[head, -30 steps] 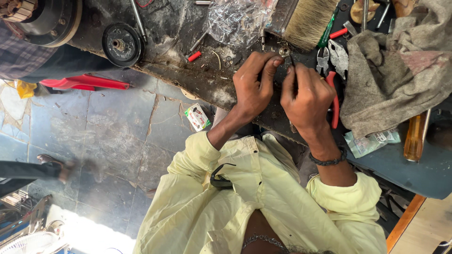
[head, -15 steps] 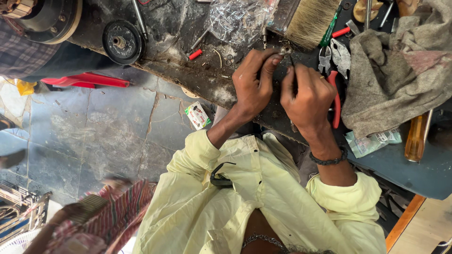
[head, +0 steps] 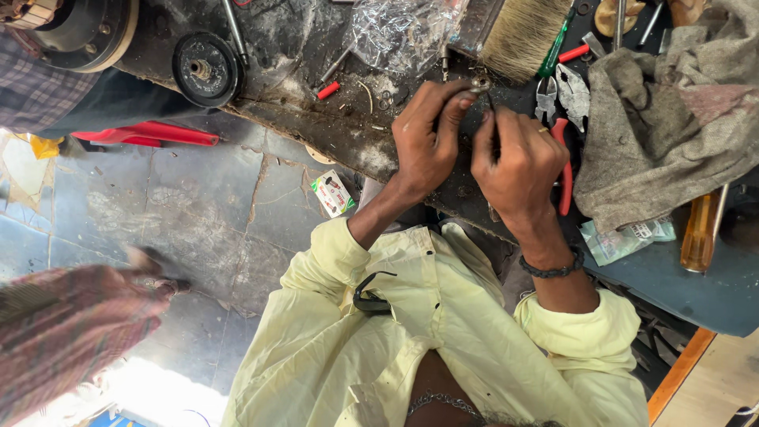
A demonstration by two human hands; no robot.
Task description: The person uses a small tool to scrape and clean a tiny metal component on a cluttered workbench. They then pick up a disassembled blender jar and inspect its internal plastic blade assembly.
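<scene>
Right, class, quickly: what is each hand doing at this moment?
Left hand: fingers pinched shut on a small metal part.
Right hand: closed on a thin dark tool.

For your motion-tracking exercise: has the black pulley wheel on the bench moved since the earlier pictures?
No. The black pulley wheel lies at the same spot by the bench edge, left of the small red piece.

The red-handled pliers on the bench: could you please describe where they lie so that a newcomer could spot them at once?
Start at the wide paintbrush at the top of the dark workbench. Just below its bristles, beside the crumpled grey cloth, lie the pliers, partly under the right hand. Their red handles and bare metal jaws distinguish them from the green-handled tool beside them.
</scene>
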